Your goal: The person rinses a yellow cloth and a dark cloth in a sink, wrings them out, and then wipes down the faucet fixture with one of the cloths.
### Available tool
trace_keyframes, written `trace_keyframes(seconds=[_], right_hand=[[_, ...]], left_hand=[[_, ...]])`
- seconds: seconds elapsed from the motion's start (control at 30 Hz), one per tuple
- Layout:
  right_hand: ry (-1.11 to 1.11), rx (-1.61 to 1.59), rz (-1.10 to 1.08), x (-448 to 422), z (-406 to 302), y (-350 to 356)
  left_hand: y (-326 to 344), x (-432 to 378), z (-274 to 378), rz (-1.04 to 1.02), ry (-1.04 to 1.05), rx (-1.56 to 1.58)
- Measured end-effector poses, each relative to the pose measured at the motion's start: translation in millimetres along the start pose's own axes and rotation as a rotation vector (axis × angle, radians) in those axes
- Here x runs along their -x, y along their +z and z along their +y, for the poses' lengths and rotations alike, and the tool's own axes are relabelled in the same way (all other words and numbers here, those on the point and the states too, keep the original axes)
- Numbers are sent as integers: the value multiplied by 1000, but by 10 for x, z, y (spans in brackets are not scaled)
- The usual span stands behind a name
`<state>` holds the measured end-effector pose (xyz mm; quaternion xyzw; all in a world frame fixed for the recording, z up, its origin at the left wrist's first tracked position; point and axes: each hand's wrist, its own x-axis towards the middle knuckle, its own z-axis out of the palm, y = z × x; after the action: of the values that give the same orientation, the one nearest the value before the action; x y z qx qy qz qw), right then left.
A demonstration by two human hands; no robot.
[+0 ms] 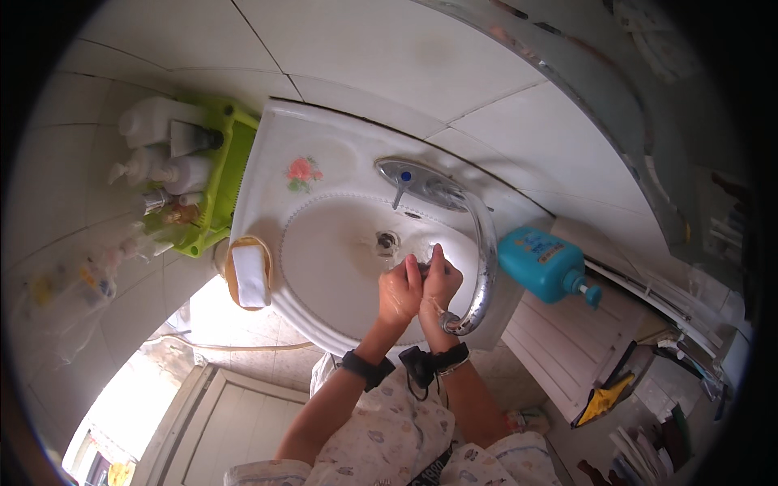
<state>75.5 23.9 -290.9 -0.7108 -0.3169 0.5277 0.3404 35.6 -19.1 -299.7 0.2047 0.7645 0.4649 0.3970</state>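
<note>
Side by side over the white ceramic washbasin (325,267), my left hand (398,294) and my right hand (442,284) are curled together with thumbs up. Between them they grip a small dark item (425,271), mostly hidden by the fingers, so its kind is unclear. The curved spout of the chrome faucet (486,261) ends just above my right wrist. Water glistens on both hands and wrists, and some splashes in the bowl near the drain (386,241). Each wrist wears a black strap.
A blue pump bottle (541,264) stands on the basin's right side. At the left edge, a soap dish (231,273) carries a white bar (250,276). A green plastic rack (228,164) with several bottles hangs beyond it. A mirror (608,109) is on the wall above.
</note>
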Motion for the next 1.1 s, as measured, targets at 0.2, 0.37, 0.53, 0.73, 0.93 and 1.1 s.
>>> trace_keyframes(seconds=[0.2,0.37,0.53,0.73,0.93,1.1], right_hand=[[218,-154,-121,-70,178,-209],[426,-583,-425,-221,338,-453],[354,-173,-607,-569,875,-885],[-237,298,-719,-476,555,-912],[-825,1094,-747,-240,-78,-881],[-969,1037,-709,-211,-413,-915]], left_hand=[[6,-25,-108,-105,23,-138],[-138,-74,-608,-343,-208,290],[-275,-171,-758,-504,-138,237],[-678,-349,-93,-315,157,-185],[-970,-375,360,-296,745,-588],[-1173,-376,360,-294,812,-753]])
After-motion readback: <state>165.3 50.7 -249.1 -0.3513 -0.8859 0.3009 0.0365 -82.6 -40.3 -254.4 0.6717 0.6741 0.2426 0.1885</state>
